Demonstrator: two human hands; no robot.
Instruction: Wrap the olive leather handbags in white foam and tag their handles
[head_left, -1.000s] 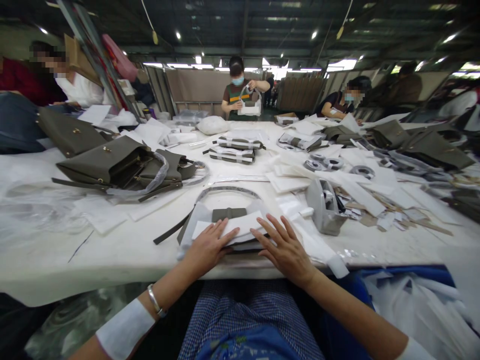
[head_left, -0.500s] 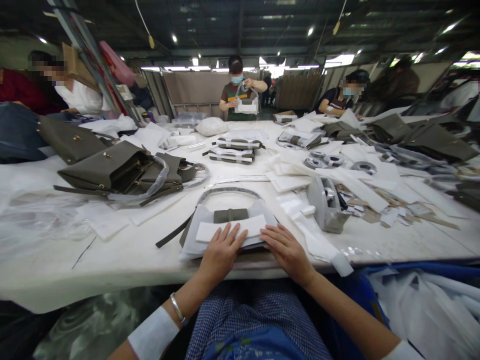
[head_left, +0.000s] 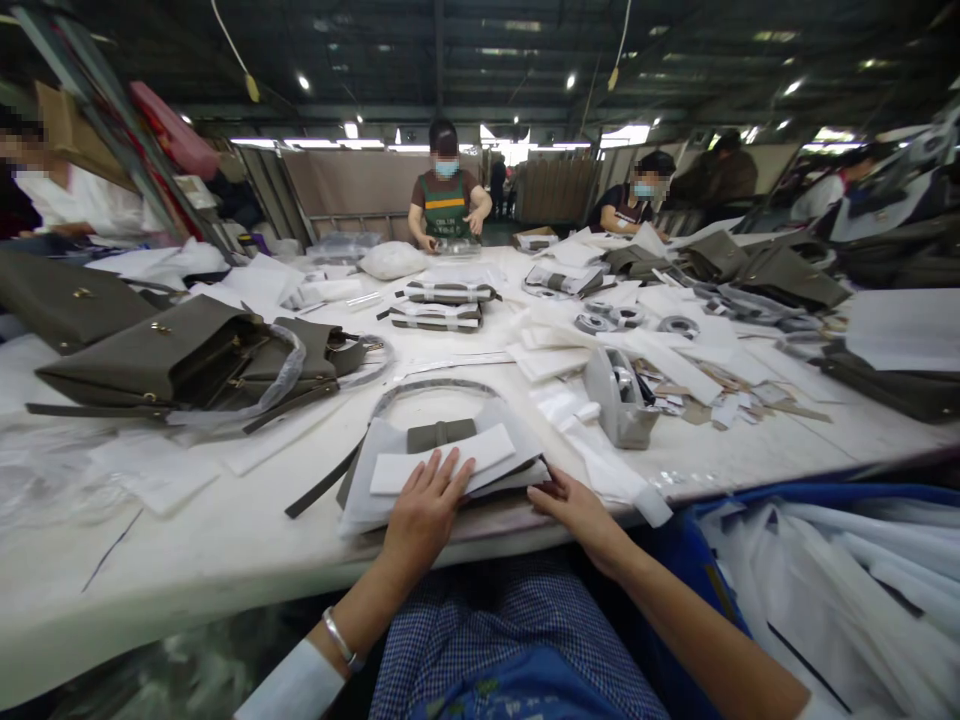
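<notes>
A small olive handbag (head_left: 441,435) wrapped in white foam sheets lies at the near edge of the white table (head_left: 225,540). My left hand (head_left: 424,508) lies flat on the white foam strip (head_left: 442,465) across the bag, fingers stretched out. My right hand (head_left: 576,510) rests at the bag's right corner, fingers reaching under the wrapping edge; whether it grips the foam is unclear. A grey plastic-wrapped handle (head_left: 435,388) arcs behind the bag, and a loose olive strap (head_left: 319,487) trails to the left.
Larger olive bags (head_left: 180,355) lie at left. A grey tape dispenser (head_left: 619,395) and paper scraps sit at right, wrapped bags (head_left: 442,305) further back. Several people work on the far side. A blue bin (head_left: 825,590) with white sheets stands at lower right.
My right hand slid off the top of the bag to its right corner. My left hand stayed on the foam strip. The view shifted right; the person opposite lowered a bag.
</notes>
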